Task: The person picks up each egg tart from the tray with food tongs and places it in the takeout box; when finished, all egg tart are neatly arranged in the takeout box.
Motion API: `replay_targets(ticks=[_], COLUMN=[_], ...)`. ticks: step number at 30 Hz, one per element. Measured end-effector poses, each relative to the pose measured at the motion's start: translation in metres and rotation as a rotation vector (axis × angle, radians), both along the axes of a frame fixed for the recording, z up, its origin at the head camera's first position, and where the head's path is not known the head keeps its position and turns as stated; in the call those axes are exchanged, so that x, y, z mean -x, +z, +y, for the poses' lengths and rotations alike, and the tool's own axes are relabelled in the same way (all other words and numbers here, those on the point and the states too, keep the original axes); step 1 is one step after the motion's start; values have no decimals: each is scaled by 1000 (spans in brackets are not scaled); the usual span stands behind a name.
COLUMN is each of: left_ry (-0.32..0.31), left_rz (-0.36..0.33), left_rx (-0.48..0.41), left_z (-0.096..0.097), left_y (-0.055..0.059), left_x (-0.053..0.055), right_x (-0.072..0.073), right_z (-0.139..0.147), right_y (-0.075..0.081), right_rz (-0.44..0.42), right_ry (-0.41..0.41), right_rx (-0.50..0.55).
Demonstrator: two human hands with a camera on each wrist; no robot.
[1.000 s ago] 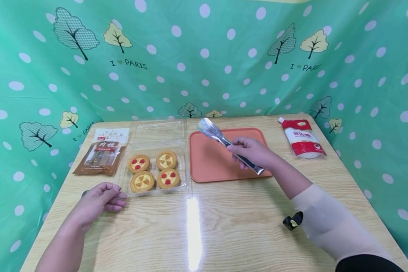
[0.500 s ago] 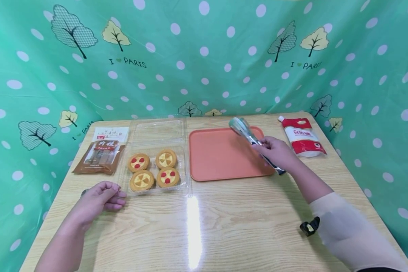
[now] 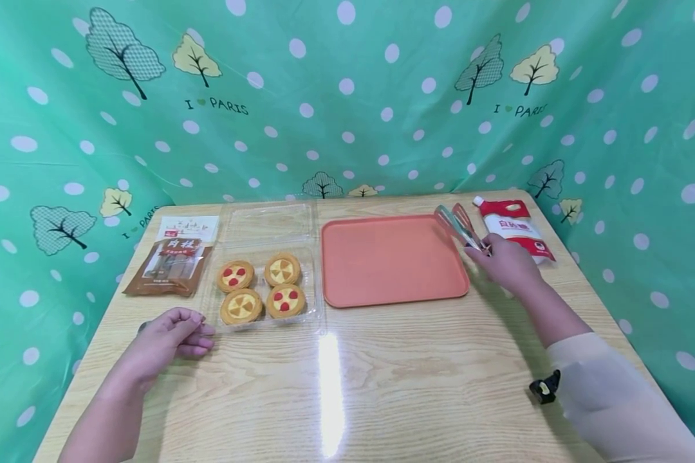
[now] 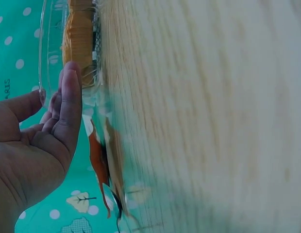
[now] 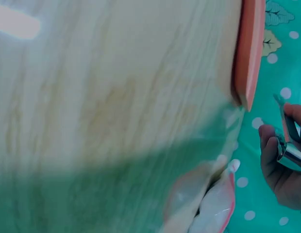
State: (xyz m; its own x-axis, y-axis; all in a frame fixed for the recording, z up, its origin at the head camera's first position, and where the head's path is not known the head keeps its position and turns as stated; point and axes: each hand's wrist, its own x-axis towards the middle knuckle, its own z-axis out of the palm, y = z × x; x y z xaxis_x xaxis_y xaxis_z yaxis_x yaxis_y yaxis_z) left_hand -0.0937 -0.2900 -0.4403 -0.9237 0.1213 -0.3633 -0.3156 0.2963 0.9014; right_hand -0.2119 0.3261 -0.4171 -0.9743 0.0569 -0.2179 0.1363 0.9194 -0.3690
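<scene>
My right hand (image 3: pixel 506 265) grips metal tongs (image 3: pixel 464 226) with dark handles, at the right end of the flat orange tray (image 3: pixel 394 260). Their arms are spread apart and nothing is between the tips. In the right wrist view, fingers and thumb close round the tongs (image 5: pixel 292 154). My left hand (image 3: pixel 170 337) is at the front left corner of a clear plastic box (image 3: pixel 269 222), its thumb and fingers pinching the rim in the left wrist view. Several round tarts (image 3: pixel 242 307) sit in the box, some with red toppings, others with yellow wedges. The lid lies folded back.
A brown packet (image 3: pixel 170 267) with a white top lies at the left, beside the box. On the right, a red and white pouch (image 3: pixel 515 225) with a spout lies partly behind my right hand. A green dotted cloth (image 3: pixel 347 116) hangs around the wooden table (image 3: pixel 382 386).
My right hand has carried the tongs rightward from over the tray to its right edge, and their arms have spread wider. The left hand and the box stay put.
</scene>
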Motion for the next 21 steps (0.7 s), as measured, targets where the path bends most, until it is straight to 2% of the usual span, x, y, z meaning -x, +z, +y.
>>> replay_targets(ticks=[3,9,14,21], left_ry=[0,4,9,12], left_rz=[-3,-11,-19,-16], left_rx=[2,9,10,8], left_z=[0,1,1,1], left_y=[0,0,0,0], left_x=[0,0,0,0], right_x=[1,1,3,5], right_z=[5,10,15,15], right_y=[-4,-8,-14,-14], right_rz=[1,-14,-20,-80], right_ry=[-24,-76,-56,-30], right_rx=[-43,-31,-74,-95])
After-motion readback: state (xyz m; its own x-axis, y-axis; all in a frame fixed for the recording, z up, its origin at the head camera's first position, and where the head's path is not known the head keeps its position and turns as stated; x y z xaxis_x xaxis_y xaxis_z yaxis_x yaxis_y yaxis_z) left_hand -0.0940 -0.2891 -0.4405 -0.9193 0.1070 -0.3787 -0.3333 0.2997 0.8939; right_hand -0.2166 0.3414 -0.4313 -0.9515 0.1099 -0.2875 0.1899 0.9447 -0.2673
